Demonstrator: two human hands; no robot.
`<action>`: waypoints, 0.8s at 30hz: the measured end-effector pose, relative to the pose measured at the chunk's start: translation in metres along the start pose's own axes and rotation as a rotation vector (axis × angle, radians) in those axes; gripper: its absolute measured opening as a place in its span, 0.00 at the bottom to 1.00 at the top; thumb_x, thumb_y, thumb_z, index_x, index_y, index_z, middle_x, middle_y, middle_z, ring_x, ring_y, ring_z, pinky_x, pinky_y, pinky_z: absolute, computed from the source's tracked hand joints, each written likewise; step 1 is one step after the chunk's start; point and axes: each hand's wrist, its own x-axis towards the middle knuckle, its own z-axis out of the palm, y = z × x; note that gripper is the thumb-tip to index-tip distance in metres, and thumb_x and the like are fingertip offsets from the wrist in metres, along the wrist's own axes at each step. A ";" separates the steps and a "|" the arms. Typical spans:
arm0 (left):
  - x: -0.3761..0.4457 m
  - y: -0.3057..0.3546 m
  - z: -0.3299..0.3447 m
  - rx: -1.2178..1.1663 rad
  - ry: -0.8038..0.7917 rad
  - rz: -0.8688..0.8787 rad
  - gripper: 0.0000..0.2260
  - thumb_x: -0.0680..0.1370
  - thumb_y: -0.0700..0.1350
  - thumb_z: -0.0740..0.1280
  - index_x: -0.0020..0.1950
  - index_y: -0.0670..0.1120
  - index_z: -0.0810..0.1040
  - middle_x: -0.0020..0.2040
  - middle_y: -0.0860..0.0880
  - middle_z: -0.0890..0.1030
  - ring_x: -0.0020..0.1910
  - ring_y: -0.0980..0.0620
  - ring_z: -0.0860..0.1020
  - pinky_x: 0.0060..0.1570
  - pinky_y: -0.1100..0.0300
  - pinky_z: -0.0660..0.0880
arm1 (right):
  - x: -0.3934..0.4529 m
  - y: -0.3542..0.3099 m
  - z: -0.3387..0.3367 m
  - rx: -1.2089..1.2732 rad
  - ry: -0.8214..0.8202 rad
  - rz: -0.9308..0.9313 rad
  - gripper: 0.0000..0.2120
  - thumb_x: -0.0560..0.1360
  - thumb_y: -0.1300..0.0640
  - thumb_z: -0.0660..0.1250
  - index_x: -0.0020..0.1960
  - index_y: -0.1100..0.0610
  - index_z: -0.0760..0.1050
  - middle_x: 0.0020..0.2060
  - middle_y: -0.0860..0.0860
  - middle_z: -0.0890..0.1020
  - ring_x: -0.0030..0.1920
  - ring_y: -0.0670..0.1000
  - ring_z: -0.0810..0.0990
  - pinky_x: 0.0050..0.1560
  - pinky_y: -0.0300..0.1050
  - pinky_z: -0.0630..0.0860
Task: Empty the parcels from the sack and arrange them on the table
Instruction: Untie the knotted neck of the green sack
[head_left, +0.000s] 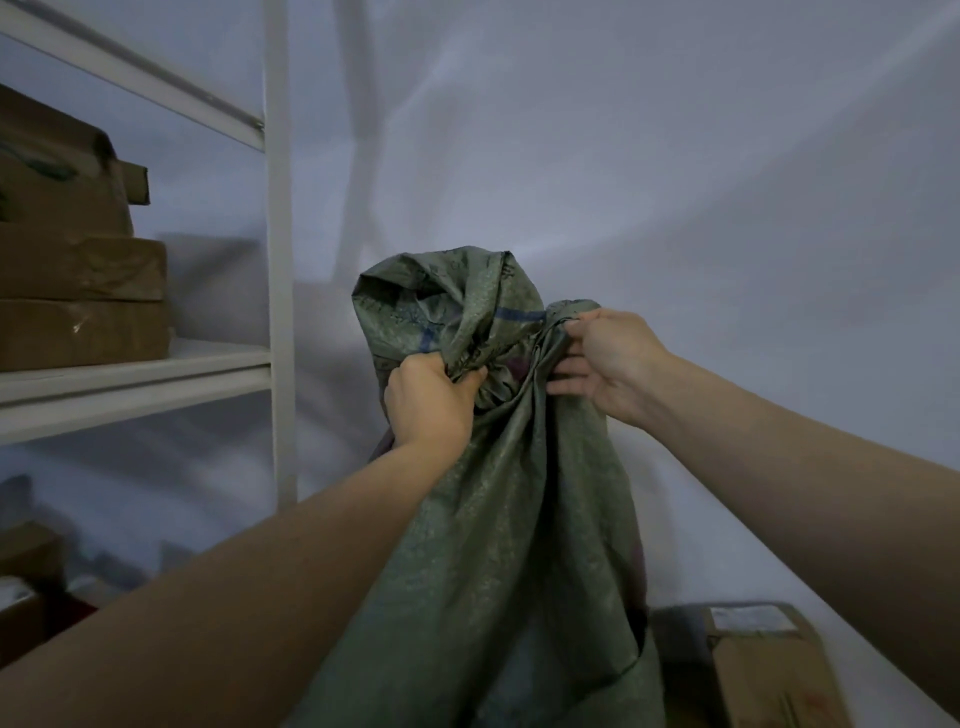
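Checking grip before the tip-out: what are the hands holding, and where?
Both hold the green sack: left hand grips bunched fabric, right hand pinches the gathered upper end.

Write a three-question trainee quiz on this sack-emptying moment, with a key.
1. True or false: both hands are on the green sack.
2. Multiple choice: where do the stacked brown parcels sit? A) on the white shelf at left; B) inside the sack; C) under the right hand.
3. Fill in: the left hand grips the sack's bunched ____.

Key
1. True: the left hand clenches the gathered fabric and the right hand pinches a fold beside it.
2. A.
3. Fabric, near its raised end.
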 end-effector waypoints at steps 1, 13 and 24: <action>-0.002 0.001 -0.001 0.007 -0.007 0.023 0.12 0.72 0.49 0.77 0.42 0.39 0.85 0.39 0.42 0.85 0.41 0.43 0.83 0.41 0.48 0.80 | -0.003 0.000 0.000 0.001 -0.001 0.002 0.07 0.83 0.65 0.55 0.49 0.58 0.69 0.54 0.66 0.80 0.46 0.65 0.84 0.40 0.61 0.81; -0.032 0.012 -0.010 0.117 -0.313 0.214 0.40 0.53 0.74 0.72 0.52 0.45 0.80 0.47 0.51 0.84 0.47 0.50 0.82 0.49 0.49 0.80 | -0.034 0.000 -0.011 0.000 0.062 0.051 0.16 0.83 0.65 0.50 0.64 0.65 0.72 0.42 0.58 0.80 0.38 0.56 0.81 0.28 0.50 0.78; -0.049 0.012 -0.003 0.034 -0.360 0.190 0.44 0.51 0.76 0.71 0.58 0.48 0.80 0.52 0.53 0.84 0.51 0.53 0.82 0.51 0.50 0.80 | -0.050 0.006 -0.022 -0.002 0.104 0.069 0.17 0.83 0.66 0.50 0.68 0.66 0.69 0.58 0.64 0.79 0.44 0.59 0.81 0.34 0.54 0.79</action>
